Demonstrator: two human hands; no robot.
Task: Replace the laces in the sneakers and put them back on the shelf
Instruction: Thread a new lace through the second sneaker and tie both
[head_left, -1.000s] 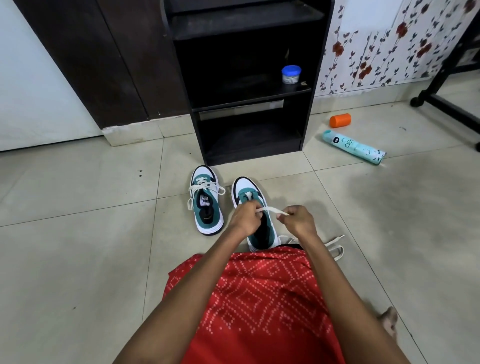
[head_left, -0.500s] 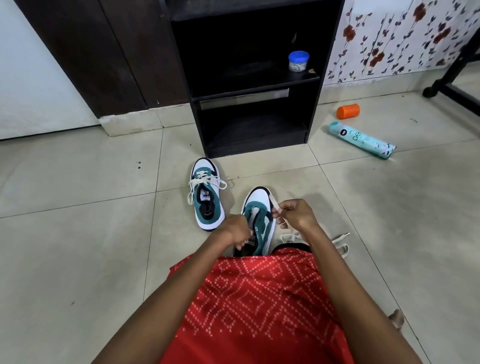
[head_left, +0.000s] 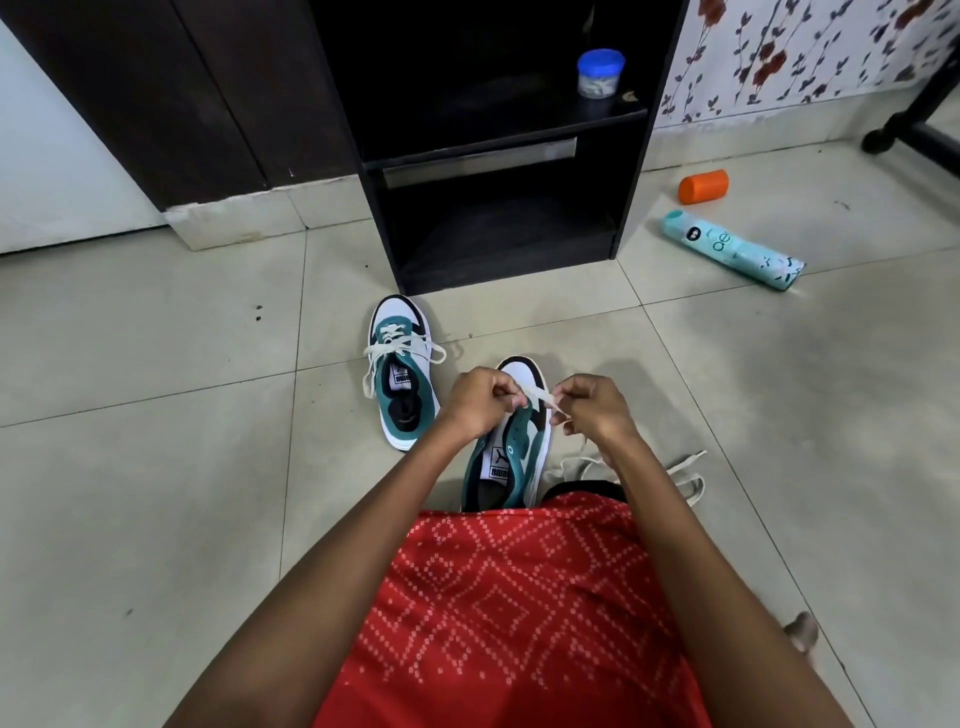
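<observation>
Pinching a flat white lace (head_left: 540, 404) between them, the left hand (head_left: 478, 405) and right hand (head_left: 595, 413) hover over the toe end of the near sneaker (head_left: 511, 460). It stands on the floor (head_left: 156, 467) just beyond the person's lap. Both hands' fingers (head_left: 563, 393) are curled tight on the lace. It looks light, limp and flat, so it will likely twist and sag. It is probably best held close to its tip when feeding an eyelet. The sneaker seems light and soft-topped, and may slide on the smooth tile unless steadied. The far sneaker (head_left: 402, 374), on the left, is already laced and sits near the black shelf (head_left: 631, 182). A loose lace (head_left: 685, 470) lies to the right.
</observation>
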